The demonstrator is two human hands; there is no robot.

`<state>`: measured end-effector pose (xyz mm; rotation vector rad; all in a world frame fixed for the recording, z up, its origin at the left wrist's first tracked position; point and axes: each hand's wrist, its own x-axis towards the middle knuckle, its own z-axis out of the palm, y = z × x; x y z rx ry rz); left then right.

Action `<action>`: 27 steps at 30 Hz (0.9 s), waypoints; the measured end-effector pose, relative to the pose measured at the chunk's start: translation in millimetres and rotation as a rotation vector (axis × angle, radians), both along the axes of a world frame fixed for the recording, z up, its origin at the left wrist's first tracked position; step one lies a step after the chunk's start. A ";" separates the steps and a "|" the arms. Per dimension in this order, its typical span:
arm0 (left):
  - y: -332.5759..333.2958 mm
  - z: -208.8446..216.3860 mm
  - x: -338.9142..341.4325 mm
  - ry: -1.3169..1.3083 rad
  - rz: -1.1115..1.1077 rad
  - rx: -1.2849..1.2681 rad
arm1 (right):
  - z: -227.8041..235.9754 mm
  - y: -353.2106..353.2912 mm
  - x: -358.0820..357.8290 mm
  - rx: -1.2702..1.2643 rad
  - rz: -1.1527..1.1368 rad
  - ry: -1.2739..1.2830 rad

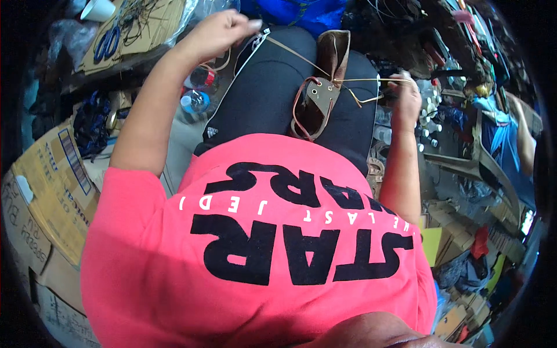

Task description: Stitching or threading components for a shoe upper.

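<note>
A brown leather shoe upper [321, 95] rests across my thighs, with metal-rimmed eyelets and a reddish-brown lace looped through its near part. Its far flap stands up, showing a brown inner side. From the seam between the two parts, a tan thread [362, 79] stretches out to both sides, nearly taut. My left hand [223, 33], raised at the far left beyond my knee, is closed on one end of it. On the right, beside my other thigh, my right hand [406, 100] pinches the other end. A short loose tail of thread dangles near the seam.
Blue-handled scissors [107, 44] and a white cup [98, 10] lie on cardboard at the far left. Bottles [195, 101] stand beside my left leg. A blue bag [310, 16] lies past my knees. More small bottles and clutter fill the right side, with cardboard boxes [55, 191] at the left.
</note>
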<state>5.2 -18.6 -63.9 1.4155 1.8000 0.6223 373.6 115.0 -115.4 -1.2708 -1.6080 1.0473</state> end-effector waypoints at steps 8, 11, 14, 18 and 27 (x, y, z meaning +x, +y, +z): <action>20.2 -14.1 67.3 -1.920 0.432 0.106 | -0.3 0.9 7.1 -0.950 0.199 1.329; 15.4 -91.2 4.1 -1.984 0.086 -0.046 | -0.1 -8.7 23.2 -0.931 0.287 1.073; 22.7 -59.1 22.6 -1.770 0.313 -0.083 | -11.9 -7.4 37.2 -0.964 0.244 1.068; 9.2 -51.4 -9.2 -0.997 0.210 -0.020 | -23.5 -6.7 72.2 -0.912 0.200 0.507; -42.6 16.0 118.4 0.328 -0.144 0.351 | 60.0 -0.4 0.4 0.126 0.480 -0.424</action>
